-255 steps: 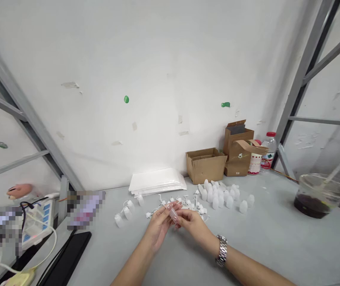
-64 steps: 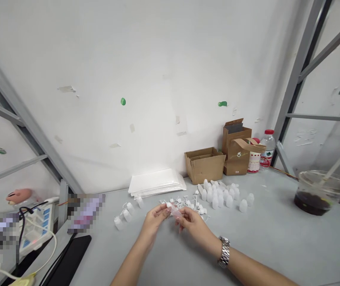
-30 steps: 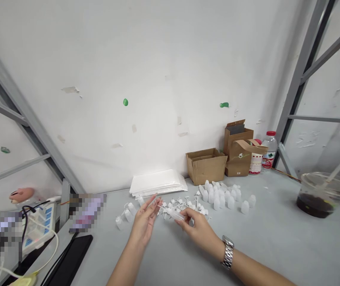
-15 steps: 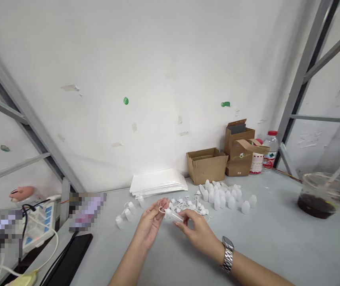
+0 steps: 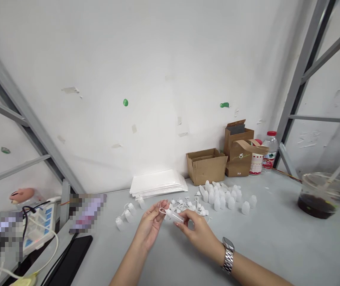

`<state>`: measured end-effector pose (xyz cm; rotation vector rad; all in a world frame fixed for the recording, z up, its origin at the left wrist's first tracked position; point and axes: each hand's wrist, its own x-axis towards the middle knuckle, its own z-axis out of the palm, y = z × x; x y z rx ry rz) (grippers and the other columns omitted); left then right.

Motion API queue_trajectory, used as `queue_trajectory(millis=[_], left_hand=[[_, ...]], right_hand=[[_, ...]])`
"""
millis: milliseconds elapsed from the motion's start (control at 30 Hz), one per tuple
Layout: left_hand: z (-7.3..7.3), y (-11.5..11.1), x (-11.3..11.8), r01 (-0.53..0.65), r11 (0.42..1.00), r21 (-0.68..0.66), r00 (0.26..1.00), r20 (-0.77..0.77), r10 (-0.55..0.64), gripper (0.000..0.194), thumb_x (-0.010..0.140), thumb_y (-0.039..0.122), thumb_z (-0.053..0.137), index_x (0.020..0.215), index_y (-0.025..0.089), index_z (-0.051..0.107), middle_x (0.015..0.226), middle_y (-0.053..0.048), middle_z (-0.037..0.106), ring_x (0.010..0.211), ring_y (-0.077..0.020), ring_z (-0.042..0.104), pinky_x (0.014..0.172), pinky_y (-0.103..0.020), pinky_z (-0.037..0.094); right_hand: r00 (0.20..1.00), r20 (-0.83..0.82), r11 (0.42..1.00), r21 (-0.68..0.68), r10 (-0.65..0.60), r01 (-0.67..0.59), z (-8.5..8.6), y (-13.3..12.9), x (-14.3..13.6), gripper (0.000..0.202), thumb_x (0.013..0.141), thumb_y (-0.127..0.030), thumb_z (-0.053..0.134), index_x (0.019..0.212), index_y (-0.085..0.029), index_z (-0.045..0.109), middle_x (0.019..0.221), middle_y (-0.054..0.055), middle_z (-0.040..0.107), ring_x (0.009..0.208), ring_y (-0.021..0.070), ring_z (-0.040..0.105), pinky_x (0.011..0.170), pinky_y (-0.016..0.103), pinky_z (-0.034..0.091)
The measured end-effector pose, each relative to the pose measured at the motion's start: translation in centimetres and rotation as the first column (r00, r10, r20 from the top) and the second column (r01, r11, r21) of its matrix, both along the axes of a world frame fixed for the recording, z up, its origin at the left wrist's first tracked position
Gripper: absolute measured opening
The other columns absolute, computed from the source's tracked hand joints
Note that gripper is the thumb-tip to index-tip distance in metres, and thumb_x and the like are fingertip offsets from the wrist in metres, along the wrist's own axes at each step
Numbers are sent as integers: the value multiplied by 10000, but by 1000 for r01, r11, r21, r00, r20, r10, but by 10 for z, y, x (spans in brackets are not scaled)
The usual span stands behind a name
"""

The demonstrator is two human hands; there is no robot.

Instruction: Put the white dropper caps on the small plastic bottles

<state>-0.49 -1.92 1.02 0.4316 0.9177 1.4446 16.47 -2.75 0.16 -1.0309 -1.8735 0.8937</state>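
Note:
Between my two hands is a small translucent plastic bottle [image 5: 176, 216], tilted, with a white cap [image 5: 168, 213] and a thin looped strap at its left end. My right hand [image 5: 198, 226] grips the bottle's base end between thumb and fingers. At the cap end, my left hand [image 5: 152, 222] has its fingers pinched together by the strap loop; exactly what they grip is partly hidden. Just behind lie loose white caps with straps [image 5: 187, 204] in a heap. Uncapped bottles [image 5: 217, 196] stand grouped to the right, and several capped bottles [image 5: 128, 214] are on the left.
A stack of white sheets [image 5: 158, 182], an open cardboard box [image 5: 207, 169] and a brown paper bag [image 5: 238, 155] line the wall. A lidded drink cup [image 5: 318, 198] stands right. On the left are a black flat object [image 5: 71, 260] and a power strip [image 5: 40, 226] with cables.
Both hands keep nearly the same place and hold on the bottle. The view has shifted very slightly; nothing else has visibly moved.

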Motion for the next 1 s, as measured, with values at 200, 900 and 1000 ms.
queue_trajectory(millis=[200,900,1000], left_hand=[[3,-2,0,4,1000,12,999,-34,-4,146,746,22,532,770,94,657,888,-106,701,825,-157,658,767,-213,512],[-4,-3,7,67,992,108,952,-304,-31,260,585,260,731,783,106,663,835,-109,717,882,-218,638,914,-343,416],[-4,-4,11,75,987,140,972,-230,-41,288,613,322,712,803,110,669,918,-122,701,958,-224,610,946,-337,391]], right_hand=[[1000,22,1000,10,-4,4,1,0,0,150,783,-327,536,768,-180,556,730,24,586,695,169,523,672,278,378],[987,146,997,50,-69,62,-1,-2,0,99,781,-252,530,783,-164,574,723,30,588,736,180,510,699,285,376],[993,104,998,14,-56,55,0,0,-1,99,793,-249,509,762,-170,559,726,24,595,726,174,515,688,279,377]])
